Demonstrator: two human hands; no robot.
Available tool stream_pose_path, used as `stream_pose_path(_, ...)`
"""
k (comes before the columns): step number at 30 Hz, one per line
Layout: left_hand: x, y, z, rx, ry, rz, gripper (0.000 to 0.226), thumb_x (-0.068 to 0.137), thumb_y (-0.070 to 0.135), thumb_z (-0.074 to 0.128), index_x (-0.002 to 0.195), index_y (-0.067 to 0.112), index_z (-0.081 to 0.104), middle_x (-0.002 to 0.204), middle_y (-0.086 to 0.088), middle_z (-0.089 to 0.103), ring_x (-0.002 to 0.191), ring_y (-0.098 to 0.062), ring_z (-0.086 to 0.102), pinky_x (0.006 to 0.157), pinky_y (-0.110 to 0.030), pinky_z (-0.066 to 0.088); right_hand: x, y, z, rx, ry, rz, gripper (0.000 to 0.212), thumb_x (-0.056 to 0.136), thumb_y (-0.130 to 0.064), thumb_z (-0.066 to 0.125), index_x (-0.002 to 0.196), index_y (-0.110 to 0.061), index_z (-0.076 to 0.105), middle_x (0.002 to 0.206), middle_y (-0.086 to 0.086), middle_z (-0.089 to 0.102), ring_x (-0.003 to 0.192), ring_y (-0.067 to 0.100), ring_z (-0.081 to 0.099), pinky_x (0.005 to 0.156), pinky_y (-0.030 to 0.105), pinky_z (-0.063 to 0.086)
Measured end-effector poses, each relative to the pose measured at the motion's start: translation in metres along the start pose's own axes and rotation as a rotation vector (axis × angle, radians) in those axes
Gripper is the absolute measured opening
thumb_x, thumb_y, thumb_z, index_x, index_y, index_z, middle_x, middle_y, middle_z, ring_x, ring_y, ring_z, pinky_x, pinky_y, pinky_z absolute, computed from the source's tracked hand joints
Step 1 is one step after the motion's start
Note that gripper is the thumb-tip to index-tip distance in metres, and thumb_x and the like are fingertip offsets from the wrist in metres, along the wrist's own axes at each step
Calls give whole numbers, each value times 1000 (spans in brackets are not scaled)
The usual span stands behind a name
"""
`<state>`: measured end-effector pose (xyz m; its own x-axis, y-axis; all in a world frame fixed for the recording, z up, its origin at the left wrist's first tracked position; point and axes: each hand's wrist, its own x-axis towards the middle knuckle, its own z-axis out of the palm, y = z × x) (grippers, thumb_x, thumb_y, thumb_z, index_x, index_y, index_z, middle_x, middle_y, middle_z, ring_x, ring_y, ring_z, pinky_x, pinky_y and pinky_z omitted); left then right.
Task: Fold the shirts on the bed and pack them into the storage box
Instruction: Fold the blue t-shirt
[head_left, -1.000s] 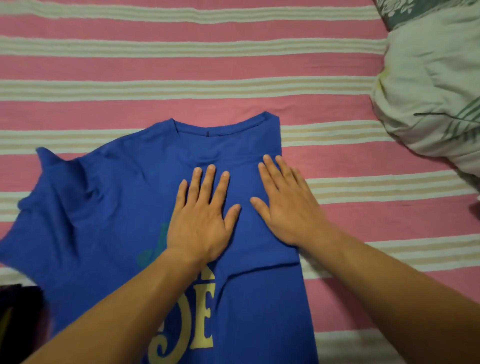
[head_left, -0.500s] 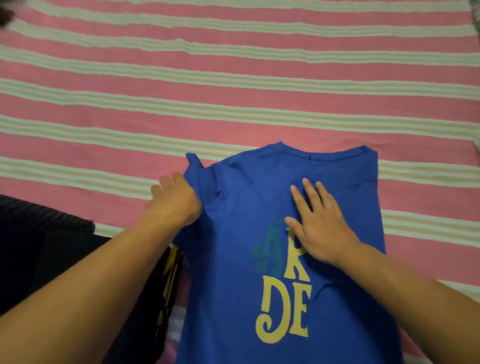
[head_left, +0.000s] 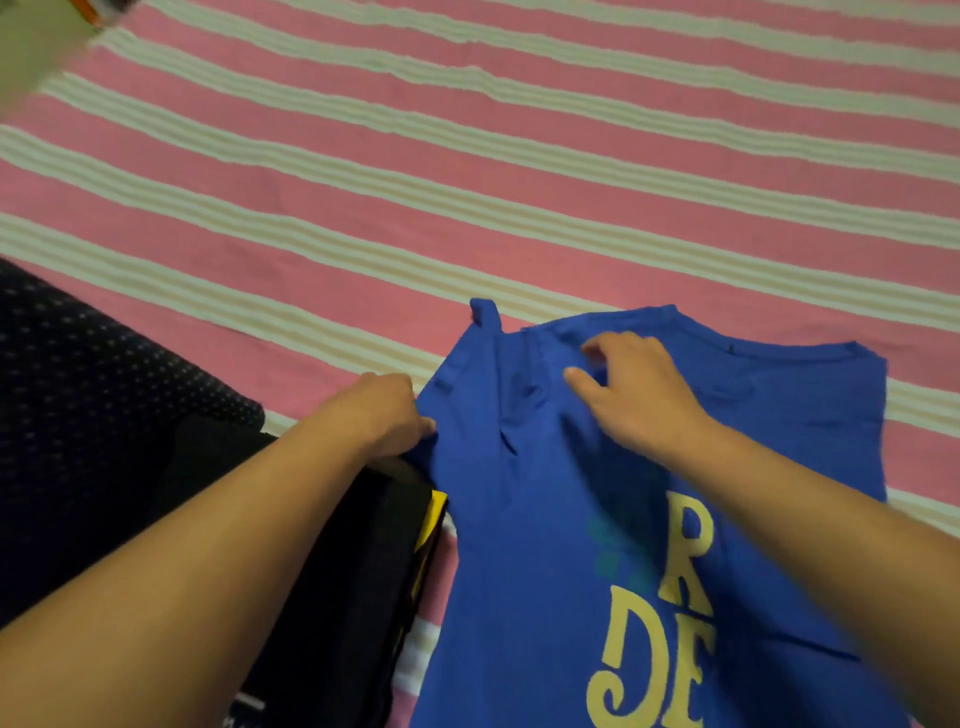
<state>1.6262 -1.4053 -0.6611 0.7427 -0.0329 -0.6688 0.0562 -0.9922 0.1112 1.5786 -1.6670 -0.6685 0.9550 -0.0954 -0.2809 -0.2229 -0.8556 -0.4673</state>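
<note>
Two bare hands of yours are on the royal-blue cotton T-shirt with pale yellow lettering (head_left: 545, 519), which lies on the pink bedsheet with cream stripes (head_left: 467, 156) in the lower right part of the view, its neckline away from you and its hem running out of the bottom edge. Your left hand (head_left: 382, 413) sits at the shirt's left edge, just below the folded-in sleeve; its fingers curl down around the fabric there and appear to pinch that edge, though the fingertips themselves are hidden under the cloth and the knuckles. Your right hand (head_left: 631, 387) rests on the upper chest of the shirt near the collar, with the thumb pointing left and the fingers bent down onto a bunched ridge of cloth; it looks like a light pinch of that fold, but motion blur keeps the contact from being sharp. A narrow flap of blue sleeve stands up at the top left corner of the shirt, and creases run down from it between your two hands. The shirt's right side lies flat with a straight folded edge. Beside your left forearm, touching the shirt's left edge, sits a black folded garment with a yellow patch (head_left: 363, 571), and farther left a dark navy fabric with small white dots (head_left: 93, 395) covers the bed.
</note>
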Motion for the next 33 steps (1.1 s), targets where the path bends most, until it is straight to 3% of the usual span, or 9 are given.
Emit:
stream_pose_path(5, 4, -13, 3, 50, 18, 82, 37, 87, 49, 67, 71, 20, 51, 74, -1, 59, 76, -27, 60, 67, -34, 44, 91, -92, 10, -4, -225, -79, 39, 96, -44, 58, 113, -8, 62, 105, 6, 62, 99, 30, 58, 77, 33, 43)
stream_pose_path(7, 4, -15, 11, 57, 56, 93, 36, 90, 50, 64, 78, 17, 55, 88, -5, 63, 84, -30, 61, 70, -34, 44, 112, -104, 20, -132, -255, -44, 32, 94, -36, 62, 78, -9, 58, 82, 7, 57, 83, 31, 54, 66, 33, 42)
stream_pose_path(9, 1, -16, 16, 88, 120, 71, 36, 95, 50, 59, 103, 15, 62, 113, -9, 60, 100, -33, 62, 75, -34, 42, 125, -108, 26, -126, -244, -16, 21, 90, -27, 68, 82, -8, 67, 86, 8, 63, 85, 30, 60, 71, 34, 52)
stream_pose_path(13, -4, -17, 18, 42, 108, 40, 33, 96, 34, 61, 121, 12, 60, 127, -8, 42, 94, -29, 52, 77, -37, 42, 125, -109, 24, 347, -184, 49, 12, 89, -13, 72, 78, -14, 69, 71, 3, 57, 61, 19, 51, 55, 27, 46)
stream_pose_path(18, -15, -21, 5, 42, 2, -30, 11, 92, 21, 59, 88, 14, 53, 85, 0, 48, 87, -28, 53, 77, -35, 45, 130, -96, 20, 761, -266, 97, 13, 87, -16, 76, 76, -21, 72, 80, 2, 63, 78, 22, 60, 70, 39, 51)
stream_pose_path(22, -7, -22, 4, -135, -13, -32, 57, 89, 51, 62, 128, 14, 45, 114, -8, 58, 107, -32, 58, 87, -40, 49, 122, -103, 27, 606, -269, -1, 7, 89, -15, 74, 84, -19, 72, 66, -10, 62, 53, 2, 52, 52, 18, 41)
stream_pose_path(25, 12, -17, 15, -251, 7, -8, 63, 83, 64, 65, 126, 23, 44, 130, -12, 53, 121, -36, 51, 100, -49, 47, 116, -116, 34, 511, -229, -60, 5, 88, -15, 75, 84, -19, 74, 79, -3, 66, 66, 5, 55, 61, 18, 44)
stream_pose_path(30, 28, -6, 25, -134, 5, -78, 69, 81, 67, 65, 127, 18, 49, 130, -15, 49, 125, -36, 42, 105, -48, 41, 96, -126, 26, 44, 237, -41, 10, 91, -23, 66, 98, -17, 63, 102, 0, 54, 87, 21, 52, 72, 31, 41)
stream_pose_path(33, 19, -2, 18, -221, 1, -115, 53, 90, 48, 63, 128, 12, 57, 132, -17, 53, 123, -36, 52, 98, -40, 47, 74, -140, 33, 166, -172, 123, 7, 93, -14, 59, 89, -8, 56, 107, 8, 70, 80, 27, 63, 67, 33, 52)
